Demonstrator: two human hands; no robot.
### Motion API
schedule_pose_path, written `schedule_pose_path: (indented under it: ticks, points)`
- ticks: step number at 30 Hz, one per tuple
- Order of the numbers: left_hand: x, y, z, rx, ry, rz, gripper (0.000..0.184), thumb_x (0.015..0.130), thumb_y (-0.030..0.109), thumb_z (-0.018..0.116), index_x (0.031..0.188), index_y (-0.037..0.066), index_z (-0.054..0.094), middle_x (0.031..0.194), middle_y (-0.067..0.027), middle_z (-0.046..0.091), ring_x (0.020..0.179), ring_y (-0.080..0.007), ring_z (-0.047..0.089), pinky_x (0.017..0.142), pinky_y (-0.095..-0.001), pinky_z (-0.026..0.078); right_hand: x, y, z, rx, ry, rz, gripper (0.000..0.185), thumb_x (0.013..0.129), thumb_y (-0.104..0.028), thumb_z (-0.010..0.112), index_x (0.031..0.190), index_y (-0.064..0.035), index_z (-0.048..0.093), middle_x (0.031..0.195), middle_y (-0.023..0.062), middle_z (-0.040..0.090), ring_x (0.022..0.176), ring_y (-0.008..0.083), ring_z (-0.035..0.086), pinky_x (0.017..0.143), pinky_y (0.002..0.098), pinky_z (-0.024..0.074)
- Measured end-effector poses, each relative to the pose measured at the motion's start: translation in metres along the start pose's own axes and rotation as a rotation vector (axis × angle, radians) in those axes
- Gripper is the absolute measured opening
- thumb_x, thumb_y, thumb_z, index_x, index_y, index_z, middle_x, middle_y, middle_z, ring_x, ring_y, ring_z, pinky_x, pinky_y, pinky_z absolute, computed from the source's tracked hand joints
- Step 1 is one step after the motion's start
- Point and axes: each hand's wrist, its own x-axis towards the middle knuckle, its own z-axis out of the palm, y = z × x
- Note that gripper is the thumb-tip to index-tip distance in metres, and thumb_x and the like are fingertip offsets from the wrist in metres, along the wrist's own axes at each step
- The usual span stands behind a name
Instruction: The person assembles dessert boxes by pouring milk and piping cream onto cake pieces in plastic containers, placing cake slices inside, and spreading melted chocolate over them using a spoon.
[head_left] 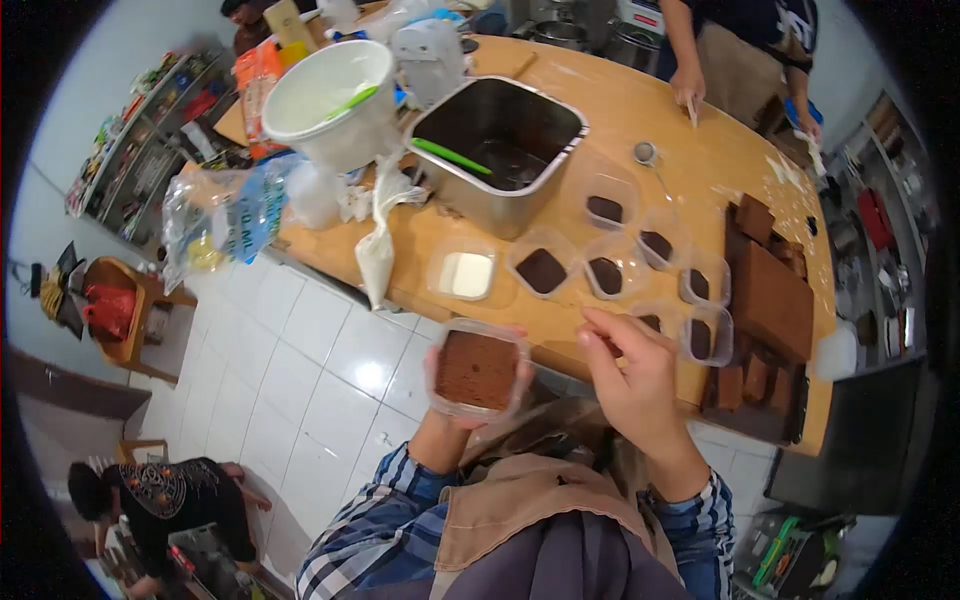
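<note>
My left hand [433, 378] wraps around a clear plastic cup [519, 400] from below, above the floor at the table's front edge. Inside it lies a flat square of brown chocolate cake [477, 368] with a small dent near its middle. To the right, my right hand [635, 375] is raised with thumb and index finger drawn together and the other fingers curled. Whatever they may pinch is too small to make out. Beyond my hands stand several clear cups with a dark layer [541, 271] and one cup with white cream [467, 275].
A deep metal pan [480, 205] with a green spatula and a white bucket [335, 140] stand at the back left. A filled piping bag [376, 250] hangs over the edge. Chocolate cake blocks [770, 300] sit right. Another person's hand [687, 88] is across the table.
</note>
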Motion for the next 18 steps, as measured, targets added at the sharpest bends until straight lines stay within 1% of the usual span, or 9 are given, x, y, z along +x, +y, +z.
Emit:
schedule_pose_path:
  ticks: [2,3,6,7,10,11,14,15,18]
  points:
    - [-0.015,0.019,0.01,0.043,0.232,0.218,0.088,0.072,0.063,0.051,0.124,-0.005,0.032,0.102,-0.0192,0.051,0.081,-0.0249,0.047,0.057,-0.0306,0.046,0.006,0.017,0.032,0.103,-0.094,0.122,0.022,0.076,-0.007,0.059,0.096,0.0034,0.058,0.071,0.0168,0.06,0.061,0.0259,0.059,0.057,0.0305,0.0451]
    - [-0.024,0.028,0.015,0.059,0.348,0.334,0.088,0.073,0.064,0.049,0.124,-0.005,0.031,0.097,-0.0196,0.051,0.075,-0.0237,0.045,0.045,-0.0273,0.046,0.009,0.027,0.05,0.146,-0.116,0.156,0.019,0.078,-0.009,0.057,0.093,0.0031,0.058,0.068,0.0184,0.059,0.06,0.0295,0.059,0.056,0.0353,0.0451]
    - [-0.052,0.057,0.003,0.15,0.137,0.354,0.083,0.074,0.059,0.052,0.122,-0.005,0.032,0.101,-0.0207,0.05,0.074,-0.0225,0.043,0.047,-0.027,0.049,0.025,0.033,0.09,-0.15,-0.026,0.0,0.014,0.079,-0.01,0.055,0.085,0.0025,0.058,0.07,0.0192,0.059,0.063,0.0326,0.059,0.056,0.0404,0.0444]
    - [-0.061,0.063,0.002,0.13,0.161,0.397,0.084,0.074,0.059,0.051,0.123,-0.006,0.031,0.101,-0.0214,0.05,0.075,-0.0229,0.044,0.048,-0.0273,0.049,0.029,0.033,0.099,-0.216,-0.032,-0.032,0.014,0.081,-0.012,0.053,0.08,0.0015,0.055,0.07,0.0189,0.059,0.063,0.0349,0.058,0.054,0.0427,0.0444]
    - [-0.076,0.07,0.003,0.147,0.244,0.484,0.085,0.075,0.059,0.051,0.123,-0.007,0.031,0.1,-0.0225,0.05,0.078,-0.0241,0.045,0.049,-0.0283,0.051,0.037,0.037,0.124,-0.456,-0.009,-0.128,0.015,0.082,-0.014,0.053,0.08,0.0009,0.054,0.068,0.0184,0.059,0.061,0.0343,0.058,0.054,0.0417,0.0461]
    - [-0.079,0.071,-0.001,0.173,0.256,0.514,0.085,0.075,0.059,0.049,0.123,-0.008,0.032,0.1,-0.0236,0.05,0.081,-0.0251,0.047,0.05,-0.0294,0.053,0.039,0.034,0.129,-0.497,-0.013,-0.135,0.018,0.082,-0.016,0.053,0.085,0.0019,0.054,0.068,0.0196,0.059,0.061,0.0346,0.059,0.054,0.0415,0.0472]
    - [-0.078,0.072,-0.001,0.11,0.351,0.529,0.085,0.075,0.06,0.049,0.122,-0.009,0.033,0.1,-0.0241,0.05,0.081,-0.0257,0.047,0.052,-0.0307,0.055,0.046,0.037,0.137,-0.558,-0.053,-0.084,0.02,0.083,-0.016,0.052,0.086,0.0034,0.054,0.069,0.0211,0.059,0.062,0.0352,0.059,0.055,0.0419,0.0474]
    - [-0.078,0.073,-0.005,0.121,0.334,0.511,0.085,0.075,0.06,0.049,0.122,-0.008,0.033,0.101,-0.0239,0.05,0.083,-0.0264,0.049,0.053,-0.0314,0.055,0.048,0.038,0.14,-0.572,-0.058,-0.065,0.02,0.082,-0.015,0.052,0.087,0.0044,0.054,0.07,0.0224,0.059,0.063,0.0363,0.059,0.058,0.0421,0.0477]
    - [-0.076,0.072,-0.012,0.105,0.403,0.516,0.086,0.074,0.06,0.05,0.122,-0.008,0.033,0.101,-0.0238,0.05,0.087,-0.0275,0.049,0.055,-0.0327,0.056,0.052,0.042,0.142,-0.562,-0.109,-0.006,0.019,0.081,-0.013,0.051,0.087,0.0056,0.054,0.07,0.0234,0.059,0.064,0.0375,0.059,0.06,0.0427,0.0474]
